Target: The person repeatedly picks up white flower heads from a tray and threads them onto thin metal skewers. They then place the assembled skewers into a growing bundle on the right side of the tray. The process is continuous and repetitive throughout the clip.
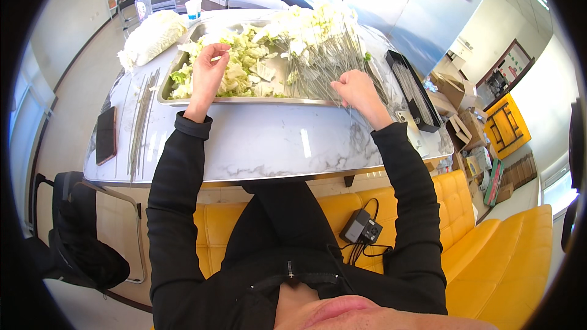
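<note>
My left hand [210,73] is raised over the left part of a steel tray [238,100], its thumb and fingertips close together around what looks like a small pale piece of leaf. Torn cabbage leaves [238,64] lie in the tray below it. At the tray's right side my right hand [357,91] has its fingers curled at the ends of thin metal skewers [316,73]; whether it grips one cannot be made out. The skewers fan away from me, with pale leaves [316,27] bunched at their far ends.
A whole napa cabbage [153,39], a bottle [143,5] and a paper cup [193,9] stand at the back left. Loose skewers [141,123] and a phone [106,135] lie left of the tray. A black box of skewers [412,91] and a pale phone [411,133] lie right.
</note>
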{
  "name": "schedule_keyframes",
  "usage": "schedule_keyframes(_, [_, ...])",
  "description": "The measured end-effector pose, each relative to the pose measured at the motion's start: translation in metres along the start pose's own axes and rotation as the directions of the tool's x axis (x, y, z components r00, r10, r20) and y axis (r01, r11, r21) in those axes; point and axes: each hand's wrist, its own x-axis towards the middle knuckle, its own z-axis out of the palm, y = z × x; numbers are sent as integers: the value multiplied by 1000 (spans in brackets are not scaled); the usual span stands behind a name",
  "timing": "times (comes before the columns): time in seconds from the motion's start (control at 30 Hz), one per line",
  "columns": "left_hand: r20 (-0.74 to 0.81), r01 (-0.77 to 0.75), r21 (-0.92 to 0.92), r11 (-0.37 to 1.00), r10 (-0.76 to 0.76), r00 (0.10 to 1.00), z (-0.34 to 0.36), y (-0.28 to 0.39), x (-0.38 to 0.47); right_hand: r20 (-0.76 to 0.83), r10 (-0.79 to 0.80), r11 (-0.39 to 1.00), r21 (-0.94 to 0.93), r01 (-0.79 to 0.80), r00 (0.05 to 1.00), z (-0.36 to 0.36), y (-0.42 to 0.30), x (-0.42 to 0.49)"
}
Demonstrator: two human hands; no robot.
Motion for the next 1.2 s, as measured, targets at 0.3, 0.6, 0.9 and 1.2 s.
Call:
schedule_keyframes(0.3, [-52,-3,71,997,6,999,-6,8,-1,-29,-284,956,-82,281,958,-14,-49,-70])
schedule_keyframes(0.6, [-203,-128,265,956,185,961,-33,20,-13,-224,-290,714,597,366,931,67,-96,-21])
schedule_keyframes(0.9, [-209,112,816,568,108,972,-176,24,-40,-294,-174,602,724,338,940,111,-91,26])
schedule_keyframes(1.2, [-34,138,924,358,-280,959,-236,8,-53,-331,-190,628,683,373,924,110,-89,21])
